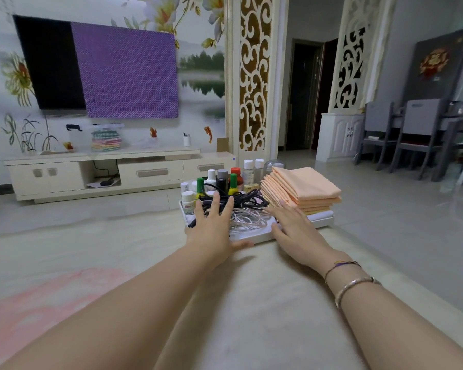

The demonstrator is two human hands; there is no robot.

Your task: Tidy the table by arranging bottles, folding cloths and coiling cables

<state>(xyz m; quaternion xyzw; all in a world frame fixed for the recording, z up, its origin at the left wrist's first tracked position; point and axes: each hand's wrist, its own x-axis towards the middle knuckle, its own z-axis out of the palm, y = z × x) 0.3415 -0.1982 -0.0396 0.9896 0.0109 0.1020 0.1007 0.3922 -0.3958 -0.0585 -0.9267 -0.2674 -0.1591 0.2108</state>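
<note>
Head cam: both arms stretched out to a white tray (321,219) at the far end of the table. Left hand (211,231) is spread flat over the black cables (241,199), gripping nothing. Right hand (294,228) lies flat with straight fingers beside the stacked orange cloths (303,189). Bottles (226,180) are clustered behind the cables.
</note>
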